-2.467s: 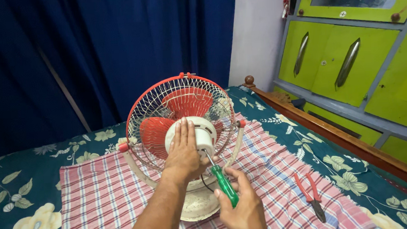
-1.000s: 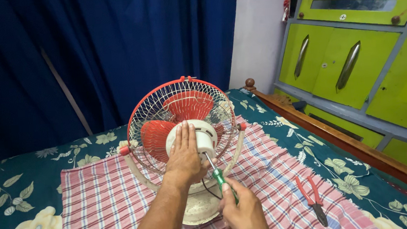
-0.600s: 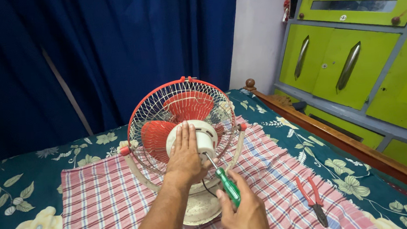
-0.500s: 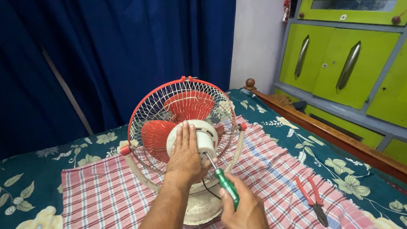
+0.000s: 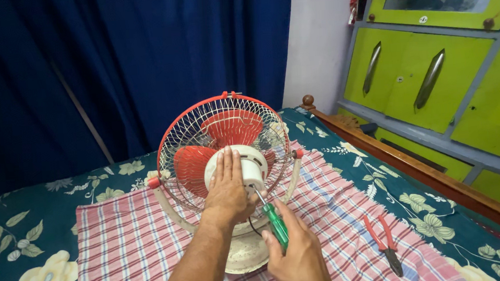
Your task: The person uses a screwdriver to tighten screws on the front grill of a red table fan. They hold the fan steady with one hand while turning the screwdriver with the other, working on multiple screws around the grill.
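Green-handled screwdriver (image 5: 275,225) remains gripped in the right hand (image 5: 296,256), its tip at the white motor housing (image 5: 248,164), little changed from moments earlier. Left hand (image 5: 227,187) stays flat, fingers released, on the red-bladed table fan (image 5: 221,142) standing on the bed's checked cloth (image 5: 130,243).

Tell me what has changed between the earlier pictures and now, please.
Very little. The right hand keeps its grip on the green screwdriver, whose handle shifts slightly as the tip stays at the fan's white motor housing. The left hand stays flat on the housing. The red fan and the pliers have not moved.
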